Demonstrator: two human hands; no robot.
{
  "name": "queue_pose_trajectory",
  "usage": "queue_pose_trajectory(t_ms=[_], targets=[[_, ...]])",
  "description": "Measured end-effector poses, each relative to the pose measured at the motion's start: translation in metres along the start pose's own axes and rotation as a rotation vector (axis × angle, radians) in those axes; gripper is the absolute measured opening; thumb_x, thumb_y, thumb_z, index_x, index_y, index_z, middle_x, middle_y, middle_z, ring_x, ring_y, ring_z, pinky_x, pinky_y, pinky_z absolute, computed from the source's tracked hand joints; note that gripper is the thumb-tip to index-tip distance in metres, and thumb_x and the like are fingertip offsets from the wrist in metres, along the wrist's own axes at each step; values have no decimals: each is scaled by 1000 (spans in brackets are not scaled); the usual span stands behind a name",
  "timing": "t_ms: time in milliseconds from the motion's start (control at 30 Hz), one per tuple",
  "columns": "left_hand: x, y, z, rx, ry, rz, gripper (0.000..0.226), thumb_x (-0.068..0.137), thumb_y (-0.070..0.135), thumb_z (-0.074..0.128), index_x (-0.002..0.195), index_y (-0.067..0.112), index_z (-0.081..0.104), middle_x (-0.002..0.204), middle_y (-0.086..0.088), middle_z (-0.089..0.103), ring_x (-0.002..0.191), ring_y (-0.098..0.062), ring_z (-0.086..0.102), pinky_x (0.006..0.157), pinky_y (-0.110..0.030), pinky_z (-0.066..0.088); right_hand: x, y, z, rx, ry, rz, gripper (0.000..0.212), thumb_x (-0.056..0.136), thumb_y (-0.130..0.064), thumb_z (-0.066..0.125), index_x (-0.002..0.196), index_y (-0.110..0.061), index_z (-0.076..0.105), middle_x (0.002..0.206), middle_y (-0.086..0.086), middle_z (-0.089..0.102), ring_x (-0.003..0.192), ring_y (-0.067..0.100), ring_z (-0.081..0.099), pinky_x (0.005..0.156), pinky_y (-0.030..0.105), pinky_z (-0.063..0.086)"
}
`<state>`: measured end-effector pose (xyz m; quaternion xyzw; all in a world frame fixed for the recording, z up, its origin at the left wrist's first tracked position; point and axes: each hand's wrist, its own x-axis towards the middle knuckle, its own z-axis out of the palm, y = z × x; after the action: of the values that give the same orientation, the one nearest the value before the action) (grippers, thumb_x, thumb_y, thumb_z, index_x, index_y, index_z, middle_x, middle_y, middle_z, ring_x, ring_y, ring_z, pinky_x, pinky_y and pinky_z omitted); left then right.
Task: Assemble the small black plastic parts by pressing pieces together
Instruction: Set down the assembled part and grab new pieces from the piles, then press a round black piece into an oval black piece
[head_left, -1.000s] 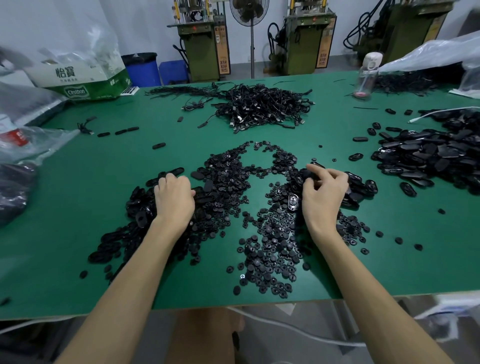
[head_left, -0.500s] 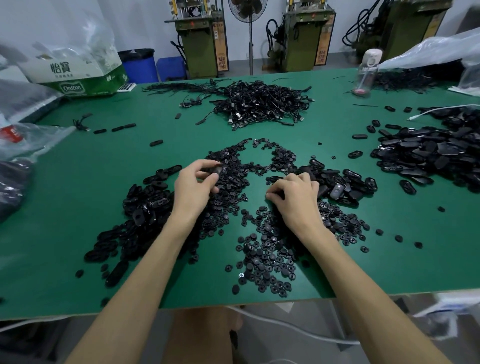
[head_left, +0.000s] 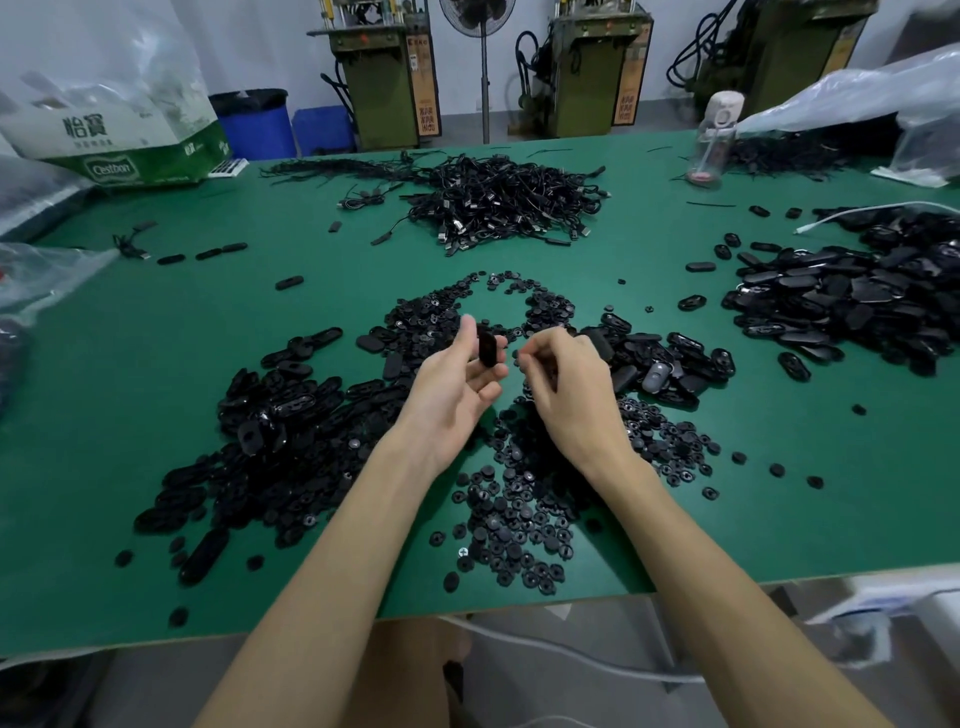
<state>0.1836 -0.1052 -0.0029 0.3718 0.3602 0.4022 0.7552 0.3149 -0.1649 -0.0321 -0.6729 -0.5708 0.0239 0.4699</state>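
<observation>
At the far left of the green desk (head_left: 156, 364) a white and green carton (head_left: 111, 156) sits under clear plastic, printed with "怡寶" and the brand "Cestbon". Behind it stands a blue bin (head_left: 254, 122). Nearer, a heap of oval black shells (head_left: 270, 415) spreads across the desk's left half. Above the middle of the desk the left hand (head_left: 452, 384) is raised clear of the heaps. Its grip is partly closed, pinching one oval black piece (head_left: 487, 347) between the thumb and the curled fingertips, the piece standing on end. Just beside it, the right hand (head_left: 566, 384) faces it with fingers curled and tips drawn together. Whether that grip pinches a small part cannot be told. Under and in front of both wrists lies a scatter of small round black parts (head_left: 519, 509). Farther back a tangle of black cables (head_left: 498, 202) rests mid-desk. Beyond the desk, green machines (head_left: 587, 78) carry orange labels too small to read. At the right lie another heap of oval pieces (head_left: 852, 301) and a clear bottle (head_left: 711, 137).
</observation>
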Motion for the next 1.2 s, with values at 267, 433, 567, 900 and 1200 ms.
queue_pose_trajectory(t_ms=[267,433,567,900,1200], targets=[[2,-9,-11,125,-107,149,30,99,-8,56,125,-3,69,114,-13,73,96,-13,71,77,-20,55,-2,-3,-5,67,40,-57,6,99,-13,66,102,-18,66,93,-13,63,97,13,57,82,26,48],[-2,-13,-13,279,-63,313,35,99,-6,61,134,0,62,120,-15,73,104,-23,74,92,-27,57,-2,-5,-8,114,76,-57,12,98,-12,68,109,-14,73,95,-17,66,100,12,61,86,16,47],[-2,-15,-12,348,-29,372,34,102,-9,53,135,-5,60,119,-14,74,105,-21,75,89,-26,59,-2,-4,-9,121,82,-33,9,98,-15,69,105,-18,74,92,-18,64,96,8,60,82,8,43],[-7,-16,-9,370,-19,425,28,102,-4,58,129,-3,65,113,-14,76,103,-23,76,85,-27,61,-1,-4,-11,140,76,-50,8,95,-10,72,101,-13,76,98,-4,68,95,10,60,84,10,41],[-9,-13,-10,333,20,432,29,108,3,49,130,4,67,118,-17,72,102,-24,76,81,-34,63,-3,-8,-11,207,98,-63,9,92,-8,74,98,-13,77,93,-4,73,83,8,66,77,16,50]])
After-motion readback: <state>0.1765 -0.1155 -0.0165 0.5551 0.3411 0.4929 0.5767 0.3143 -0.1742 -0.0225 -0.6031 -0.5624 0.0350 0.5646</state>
